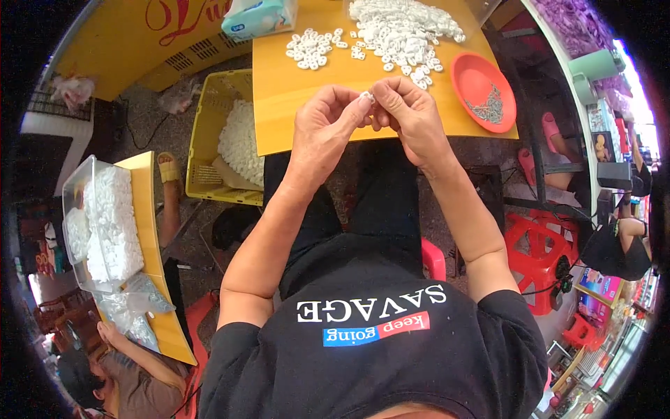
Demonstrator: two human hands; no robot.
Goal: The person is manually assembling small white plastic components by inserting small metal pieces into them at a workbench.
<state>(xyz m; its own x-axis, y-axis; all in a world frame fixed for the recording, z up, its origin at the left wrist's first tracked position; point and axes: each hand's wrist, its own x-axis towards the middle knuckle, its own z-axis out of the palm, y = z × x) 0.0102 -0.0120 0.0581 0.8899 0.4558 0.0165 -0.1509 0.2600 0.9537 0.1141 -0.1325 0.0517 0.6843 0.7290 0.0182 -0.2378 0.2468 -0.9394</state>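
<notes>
From the head camera, we see our two hands over the near edge of the yellow table [279,129]. Our left hand [324,126] pinches a small white piece [367,95] between thumb and finger. Our right hand [413,119] is just beside it, with the thumb bent in toward the fingers. We cannot tell if those fingers pinch the piece too, or something thin, because they hide it.

On the table, close to the right edge and the near right corner, we have a red bowl [467,75] with thin, silvery metal bits [488,108] in it. Farther up, toward the far edge, is a big heap of white pieces [401,31]. A smaller white pile [309,49] lies left of it, and a blue and white tissue pack [258,19] is by the left edge.

Beside the table's left edge we see a yellow crate [201,133] with lots of white bits [241,143] inside. Farther left, a clear box [78,269] full of white bits sits on another table [148,202]. Another person's hand [110,335] is near that table's edge.
</notes>
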